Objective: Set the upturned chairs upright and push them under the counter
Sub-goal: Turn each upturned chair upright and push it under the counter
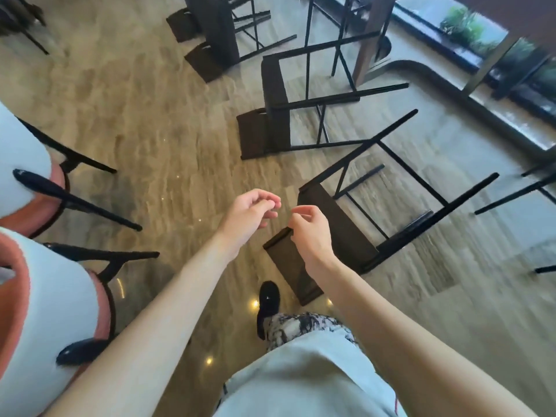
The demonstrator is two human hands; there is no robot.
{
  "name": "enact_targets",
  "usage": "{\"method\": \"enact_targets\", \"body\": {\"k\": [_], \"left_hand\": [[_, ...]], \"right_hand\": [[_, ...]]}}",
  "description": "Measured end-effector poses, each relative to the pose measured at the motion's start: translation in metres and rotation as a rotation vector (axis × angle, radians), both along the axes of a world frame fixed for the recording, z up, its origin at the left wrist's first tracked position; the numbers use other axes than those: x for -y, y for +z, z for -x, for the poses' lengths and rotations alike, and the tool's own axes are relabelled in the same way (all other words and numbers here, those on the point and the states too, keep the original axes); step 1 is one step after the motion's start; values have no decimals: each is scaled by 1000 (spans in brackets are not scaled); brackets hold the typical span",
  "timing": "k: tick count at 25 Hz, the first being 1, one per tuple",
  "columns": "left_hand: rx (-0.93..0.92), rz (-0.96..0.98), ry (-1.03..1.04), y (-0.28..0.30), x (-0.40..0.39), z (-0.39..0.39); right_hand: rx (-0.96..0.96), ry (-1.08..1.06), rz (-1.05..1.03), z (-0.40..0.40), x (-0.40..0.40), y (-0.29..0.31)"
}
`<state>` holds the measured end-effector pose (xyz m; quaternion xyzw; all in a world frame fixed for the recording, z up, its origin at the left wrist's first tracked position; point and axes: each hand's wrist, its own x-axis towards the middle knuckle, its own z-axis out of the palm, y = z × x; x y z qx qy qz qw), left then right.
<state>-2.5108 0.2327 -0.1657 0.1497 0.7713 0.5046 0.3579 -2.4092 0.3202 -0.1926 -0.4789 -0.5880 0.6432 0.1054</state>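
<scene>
Several dark brown bar chairs with black metal legs lie tipped over on the glossy wood-look floor. The nearest chair (343,236) lies just ahead of me, its backrest toward my feet and its legs pointing right. A second chair (274,94) lies beyond it and a third chair (218,34) farther back. My left hand (249,213) hovers left of the nearest chair with loosely curled fingers, holding nothing. My right hand (311,236) hangs over the top edge of that chair's backrest, fingers curled, with no clear grip. The brown counter (523,13) runs along the top right.
A wooden post (371,37) stands under the counter, beside a curved grey ledge (445,82) along the window. Two white-and-orange upholstered chairs (51,299) crowd the left edge. More black chair legs (511,194) reach in from the right. My black shoe (268,299) is by the nearest backrest.
</scene>
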Motion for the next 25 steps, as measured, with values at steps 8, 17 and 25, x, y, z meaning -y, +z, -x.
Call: {"method": "enact_targets", "body": {"k": [8, 17, 25], "left_hand": [[56, 14, -212, 13, -54, 117], [245, 100, -415, -12, -94, 164], [411, 243, -583, -102, -92, 199]], "right_hand": [[15, -187, 113, 98, -61, -13], [65, -479, 199, 127, -51, -24], [69, -801, 281, 143, -7, -57]]}}
